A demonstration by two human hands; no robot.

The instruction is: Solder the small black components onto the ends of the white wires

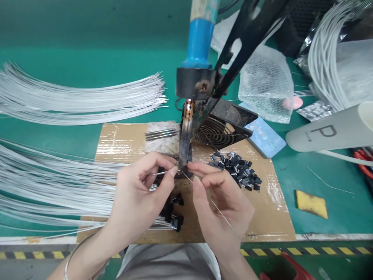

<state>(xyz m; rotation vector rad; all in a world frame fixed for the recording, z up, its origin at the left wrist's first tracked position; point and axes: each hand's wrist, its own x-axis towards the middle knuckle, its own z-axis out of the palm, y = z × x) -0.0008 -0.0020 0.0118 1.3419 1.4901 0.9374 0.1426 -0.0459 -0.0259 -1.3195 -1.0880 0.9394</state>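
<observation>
My left hand [142, 190] is closed in a pinch on a thin white wire [159, 173], its fingertips just left of the tip of a soldering iron [185, 146]. The iron points down from a black stand and has a blue handle. Between the thumb and fingers of my right hand [223, 202] runs a thin strand of solder wire [223, 216], its end reaching the iron's tip. Whatever sits right at the tip is too small and covered to make out. Below my left hand lie white wires with black connectors [176, 222] on their ends.
A cardboard sheet [271, 217] covers the middle of the green bench. On it are loose black parts [240, 169] and a small fan [223, 130]. White wire bundles [87, 103] lie left. A yellow sponge [311, 204], blue box [266, 136] and white tube [332, 126] are right.
</observation>
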